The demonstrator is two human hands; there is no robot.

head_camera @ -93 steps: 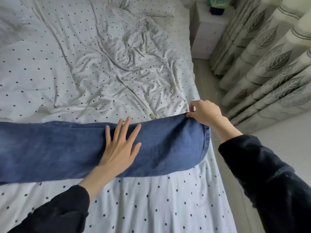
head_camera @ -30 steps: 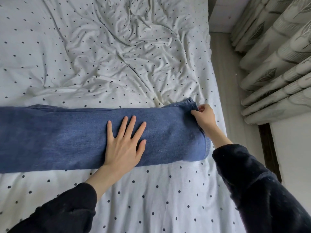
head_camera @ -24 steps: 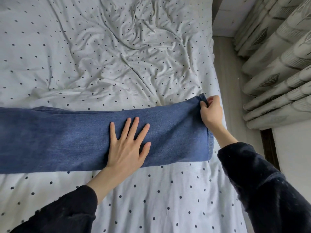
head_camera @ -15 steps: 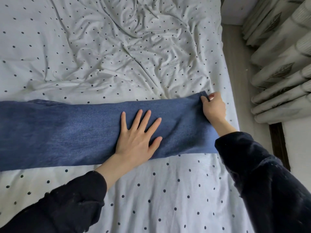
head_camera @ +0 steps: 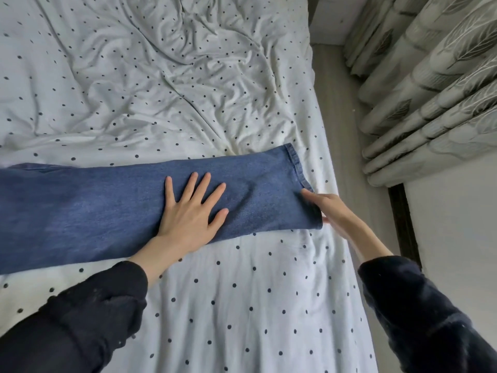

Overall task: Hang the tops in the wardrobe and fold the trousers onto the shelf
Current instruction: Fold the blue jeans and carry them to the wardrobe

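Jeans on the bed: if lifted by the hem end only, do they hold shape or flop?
Likely flop: the jeans lie limp on the bed, following its surface. Probably heavyish for cloth, since the denim looks thick with a stitched hem. Unlikely to slide freely: the left hand presses flat on them while the right hand works the hem end.

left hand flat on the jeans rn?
Yes, the left hand lies palm-down with fingers spread and straight on the blue jeans laid across the bed.

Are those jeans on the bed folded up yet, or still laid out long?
Still laid out long: the jeans stretch flat across the bed, hem at the right, running off the left edge of view.
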